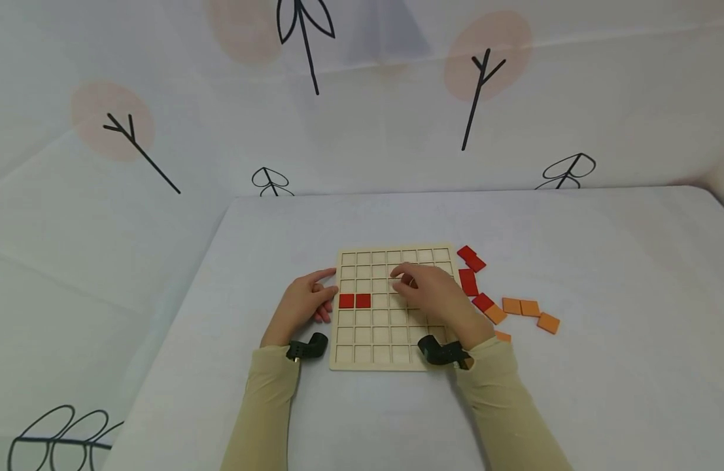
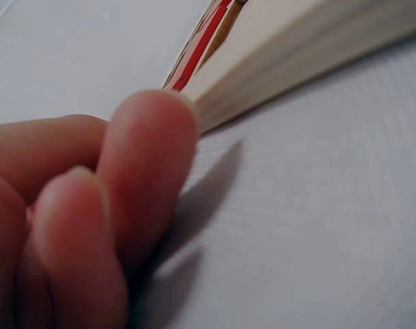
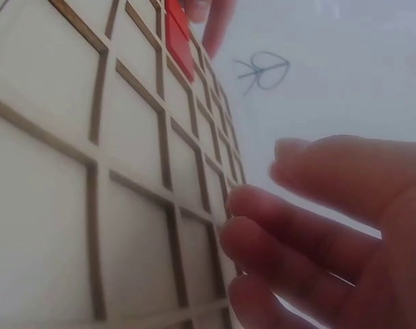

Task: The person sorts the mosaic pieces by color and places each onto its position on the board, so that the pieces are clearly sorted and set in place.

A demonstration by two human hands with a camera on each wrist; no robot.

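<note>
While the left hand (image 1: 299, 304), thumb and forefinger spread, touches the board (image 1: 380, 318), the right hand (image 1: 430, 289) hangs above, fingers parted; two red tiles (image 1: 363, 301) lie between.

Right hand (image 3: 331, 240) near gridded board (image 3: 136, 226)

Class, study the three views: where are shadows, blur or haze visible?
Head view: fairly even light, the pale board reading clearly; left wrist view: the left hand soft-edged, shadows on the white cloth beside it; right wrist view: hazy, the right hand soft.
</note>
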